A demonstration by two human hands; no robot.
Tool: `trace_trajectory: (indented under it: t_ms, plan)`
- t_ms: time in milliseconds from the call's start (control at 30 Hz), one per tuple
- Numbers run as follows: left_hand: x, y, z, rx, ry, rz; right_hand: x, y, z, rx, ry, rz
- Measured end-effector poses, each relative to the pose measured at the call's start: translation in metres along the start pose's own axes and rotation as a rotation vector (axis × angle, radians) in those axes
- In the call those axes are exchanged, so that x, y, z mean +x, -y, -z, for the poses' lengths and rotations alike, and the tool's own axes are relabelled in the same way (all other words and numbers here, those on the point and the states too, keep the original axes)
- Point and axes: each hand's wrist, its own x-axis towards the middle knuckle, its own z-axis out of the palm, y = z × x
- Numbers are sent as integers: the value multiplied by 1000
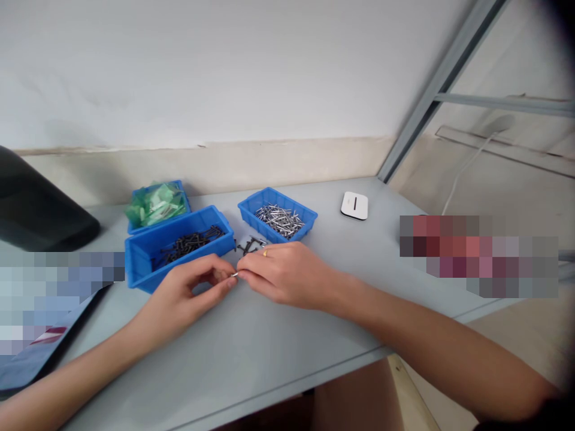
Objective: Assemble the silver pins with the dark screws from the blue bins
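Note:
My left hand [193,287] is closed in a pinch, with a small silver piece [234,275] showing between its thumb and fingertips. My right hand [287,272], a ring on one finger, meets it there and also pinches at the silver piece; most of the piece is hidden by fingers. Just behind the fingertips a small pile of dark screws [247,246] and silver pieces lies on the grey table [251,359]. A blue bin [139,257] holding black screws [191,244] stands behind my left hand. Beyond my right hand, another blue bin [256,199] contains thin silver rivet-like pieces [282,221].
A third blue bin [179,190] with green plastic bags [157,205] stands at the back left. Farther left are a dark cylindrical object [40,206] and a tablet-like screen [49,335]. A white square device [354,205] lies at the back right, near a metal frame post [431,108].

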Motion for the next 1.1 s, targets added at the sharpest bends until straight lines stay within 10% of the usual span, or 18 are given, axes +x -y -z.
trace_trajectory:
  t_ms: [1100]
  plan:
    - [0, -2, 0, -126, -84, 42, -1, -1, -1, -17, 67, 12]
